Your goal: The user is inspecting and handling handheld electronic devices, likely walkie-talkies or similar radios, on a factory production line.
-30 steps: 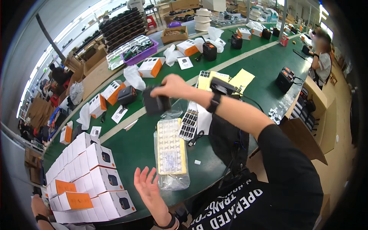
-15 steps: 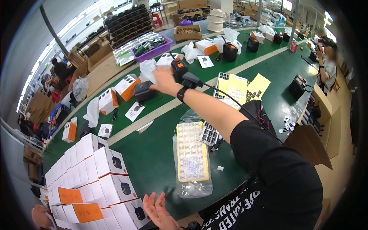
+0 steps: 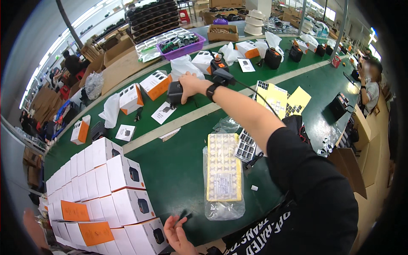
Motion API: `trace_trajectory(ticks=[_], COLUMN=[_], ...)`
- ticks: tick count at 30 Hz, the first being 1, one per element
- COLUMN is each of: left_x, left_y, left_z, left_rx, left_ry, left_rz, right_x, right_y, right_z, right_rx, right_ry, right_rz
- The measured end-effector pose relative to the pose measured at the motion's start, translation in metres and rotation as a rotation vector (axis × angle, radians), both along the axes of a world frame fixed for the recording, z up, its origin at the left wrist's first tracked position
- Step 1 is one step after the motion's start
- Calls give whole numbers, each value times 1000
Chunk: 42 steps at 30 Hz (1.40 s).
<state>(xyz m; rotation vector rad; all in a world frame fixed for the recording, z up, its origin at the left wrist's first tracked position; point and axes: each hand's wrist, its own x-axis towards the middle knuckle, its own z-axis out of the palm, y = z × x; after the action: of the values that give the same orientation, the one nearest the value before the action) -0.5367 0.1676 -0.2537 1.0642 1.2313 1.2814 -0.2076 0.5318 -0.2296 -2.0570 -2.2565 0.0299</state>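
Note:
My right hand (image 3: pixel 190 87), with a dark band on its wrist, reaches across to the far side of the green table. Its fingers and thumb close round a black rounded box-shaped device (image 3: pixel 174 92), which sits beside a printed card (image 3: pixel 163 112). A black device with an orange top (image 3: pixel 219 66) stands just beyond, next to a dark cable head (image 3: pixel 224 77). Low in the view, my left hand (image 3: pixel 179 236) is raised with its fingers loosely apart, holding nothing I can see. It is nearest the stacked white boxes (image 3: pixel 128 207), which have a black device pictured on their ends.
White-and-orange boxes (image 3: pixel 156 85), plastic bags and black devices line the far strip. A bagged yellow tray (image 3: pixel 224 167) lies mid-table beside a black-and-white sheet (image 3: pixel 246 146). Another person (image 3: pixel 370 87) is at the right. A blurred hand (image 3: pixel 35 229) shows at lower left.
My right hand has closed round the black device, which it was only at the edge of before. The fingers of my left hand have curled slightly. The whole view has shifted.

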Motion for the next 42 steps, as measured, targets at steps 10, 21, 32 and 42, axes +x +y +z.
trace_trajectory(ticks=[10, 21, 32, 42], left_x=[14, 47, 54, 93], left_y=[31, 17, 27, 11], left_z=[40, 79, 91, 97], left_rx=[188, 338, 965, 684], left_ry=[-80, -133, 296, 32], left_rz=[-80, -399, -587, -298], right_x=[-62, -53, -65, -49], right_y=[-219, -352, -383, -393], right_z=[91, 94, 72, 89], right_rx=[631, 850, 220, -41], right_ry=[-165, -4, 1239, 1452], right_rz=[1030, 674, 607, 338])
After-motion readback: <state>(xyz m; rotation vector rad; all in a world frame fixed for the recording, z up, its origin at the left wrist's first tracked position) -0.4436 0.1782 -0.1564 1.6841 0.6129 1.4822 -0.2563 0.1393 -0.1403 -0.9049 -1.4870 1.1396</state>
